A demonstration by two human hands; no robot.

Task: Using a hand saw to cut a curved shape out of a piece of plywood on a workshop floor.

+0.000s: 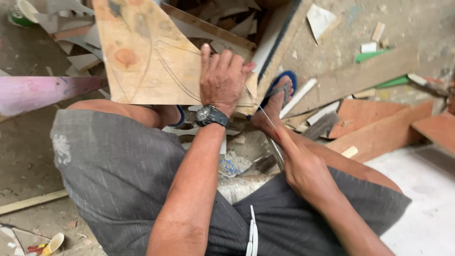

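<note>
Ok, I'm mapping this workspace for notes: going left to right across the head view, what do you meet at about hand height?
Pink plank → plywood board with pencilled curves → left hand pressing on it, wristwatch below → blue sandal → right hand gripping a thin saw blade → reddish boards.

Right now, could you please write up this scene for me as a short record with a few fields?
setting: dusty floor strewn with wood offcuts
left hand: pressed flat on the wooden board, wristwatch on the wrist
board: pale plywood with pencilled curved lines, resting across the knees
right hand: closed around the handle of a thin saw by the board's right edge
feet: right foot in a blue sandal
clothing: grey shorts
</note>
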